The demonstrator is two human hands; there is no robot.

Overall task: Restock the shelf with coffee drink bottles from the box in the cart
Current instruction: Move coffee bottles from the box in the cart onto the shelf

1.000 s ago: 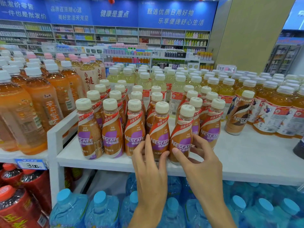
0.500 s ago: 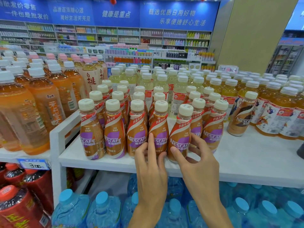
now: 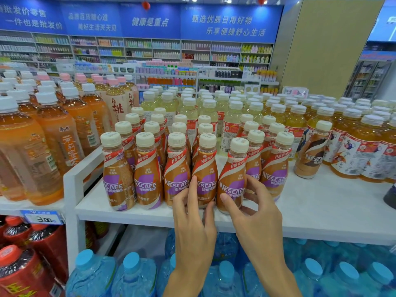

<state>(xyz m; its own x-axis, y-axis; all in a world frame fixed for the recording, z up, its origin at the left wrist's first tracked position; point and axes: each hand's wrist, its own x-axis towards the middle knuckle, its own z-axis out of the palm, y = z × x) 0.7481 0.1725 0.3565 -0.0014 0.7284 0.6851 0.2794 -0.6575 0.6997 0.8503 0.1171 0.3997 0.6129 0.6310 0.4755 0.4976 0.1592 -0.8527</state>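
The right hand [image 3: 257, 219] grips a front bottle [image 3: 234, 168]. Its thumb lies across the glossy Nescafé label and its curled fingers wrap the far side of the waisted plastic body. That bottle stands at the shelf's front edge, leaning slightly towards the left hand [image 3: 194, 224]. The left hand is open, its fingers nearly straight. The index finger lies flat up the side of the neighbouring bottle [image 3: 205, 166] and the thumb tip sits at that bottle's base.

Beyond both hands, the coffee drink bottles [image 3: 150, 172] stand in packed rows on the smooth white shelf [image 3: 332, 206]. All are curvy, with brown-and-purple shrink sleeves and ribbed cream caps. Further out from the right hand, one coffee bottle with a darker brown label [image 3: 310, 153] stands apart beside yellow tea bottles [image 3: 353, 146].

Past the left hand's outer side, tall clear bottles of orange tea [image 3: 53, 142] fill a neighbouring shelf, with a blue price tag [image 3: 42, 218] on its edge. Below the wrists stand translucent blue water jugs [image 3: 132, 275] with round blue caps.
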